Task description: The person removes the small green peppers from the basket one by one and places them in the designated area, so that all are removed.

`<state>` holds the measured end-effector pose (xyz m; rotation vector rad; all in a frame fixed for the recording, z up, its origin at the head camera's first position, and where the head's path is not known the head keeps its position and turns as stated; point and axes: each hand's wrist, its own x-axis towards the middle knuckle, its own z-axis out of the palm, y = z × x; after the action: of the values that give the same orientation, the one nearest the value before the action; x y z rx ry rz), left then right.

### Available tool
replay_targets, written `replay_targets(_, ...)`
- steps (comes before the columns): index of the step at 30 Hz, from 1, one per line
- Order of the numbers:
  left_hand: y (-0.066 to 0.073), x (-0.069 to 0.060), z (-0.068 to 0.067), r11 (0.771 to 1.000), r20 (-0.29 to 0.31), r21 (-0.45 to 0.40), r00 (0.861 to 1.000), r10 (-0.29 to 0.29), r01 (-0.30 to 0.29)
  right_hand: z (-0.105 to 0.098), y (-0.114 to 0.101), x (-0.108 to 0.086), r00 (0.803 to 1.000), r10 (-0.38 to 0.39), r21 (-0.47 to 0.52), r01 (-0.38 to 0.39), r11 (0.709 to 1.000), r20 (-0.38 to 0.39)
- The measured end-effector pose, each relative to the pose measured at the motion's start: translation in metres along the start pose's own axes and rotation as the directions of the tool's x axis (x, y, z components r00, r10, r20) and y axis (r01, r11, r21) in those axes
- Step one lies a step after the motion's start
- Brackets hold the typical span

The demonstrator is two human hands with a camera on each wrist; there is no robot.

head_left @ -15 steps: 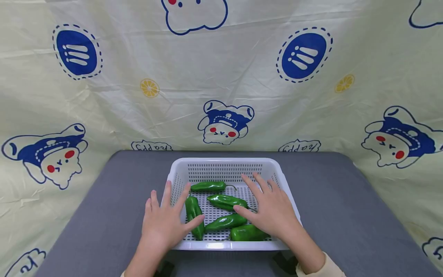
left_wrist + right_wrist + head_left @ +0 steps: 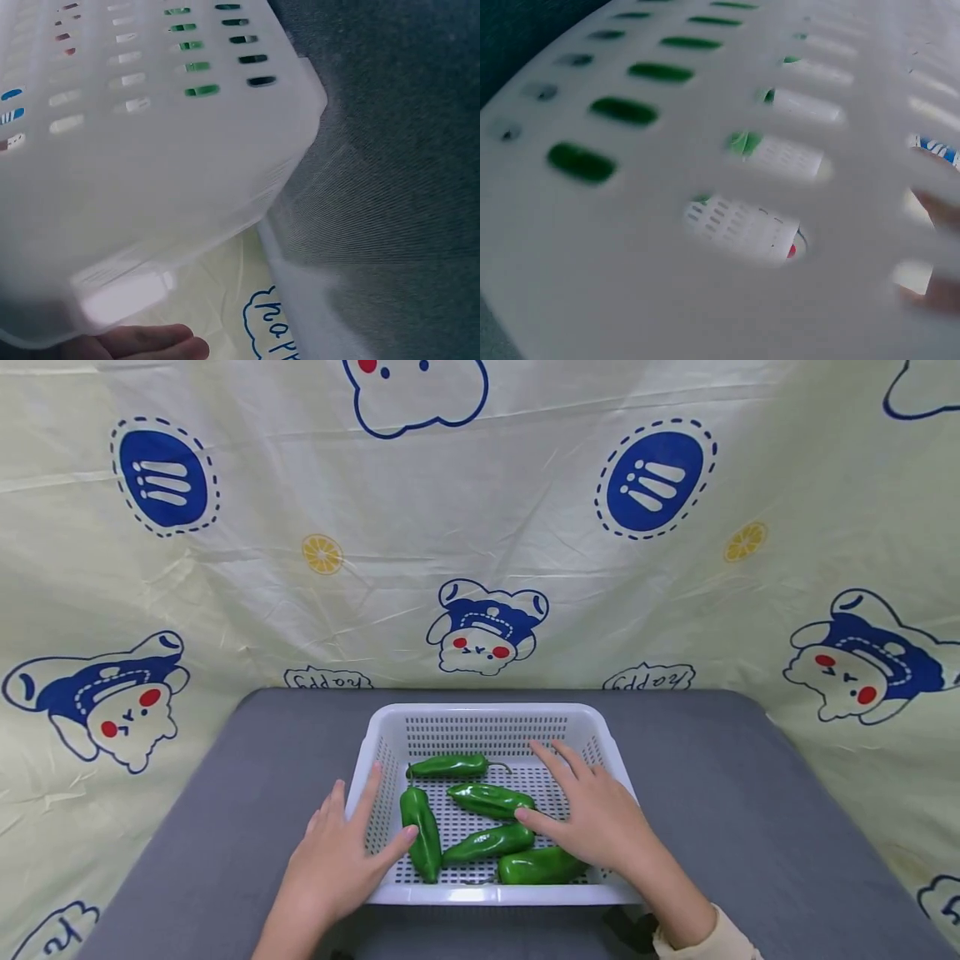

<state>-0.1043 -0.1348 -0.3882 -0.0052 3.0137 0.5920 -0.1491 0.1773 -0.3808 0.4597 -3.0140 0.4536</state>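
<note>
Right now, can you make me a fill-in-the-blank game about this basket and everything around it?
1. The basket holds ___ green peppers.
2. The basket is coloured ___.
3. The table under it is coloured ___.
4. The upside-down word on the cloth, just above the table's far edge, is ___.

Missing words: five; white; grey; happy.

Basket wall point(image 2: 387, 766): passage blocked beside left fingers point(image 2: 367, 797).
Peppers point(image 2: 491, 800): room taken between thumbs point(image 2: 398, 845).
Basket floor point(image 2: 534, 778): exposed beside right fingers point(image 2: 552, 766).
</note>
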Motion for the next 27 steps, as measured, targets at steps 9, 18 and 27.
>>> replay_targets(9,-0.007,-0.001,0.003,0.993,-0.003,-0.115,1.0,0.015,-0.015,0.001,0.006,0.001,0.997,-0.013,0.062,0.008,0.998,0.075)
replay_targets(18,-0.009,0.001,0.007,0.982,-0.008,-0.188,1.0,0.007,-0.008,0.009,0.011,0.008,0.981,-0.079,0.133,0.056,0.99,0.179)
replay_targets(27,-0.018,0.0,0.011,0.93,0.011,-0.364,0.998,0.059,-0.051,0.013,0.011,0.01,0.944,-0.039,0.101,0.006,0.995,0.329)
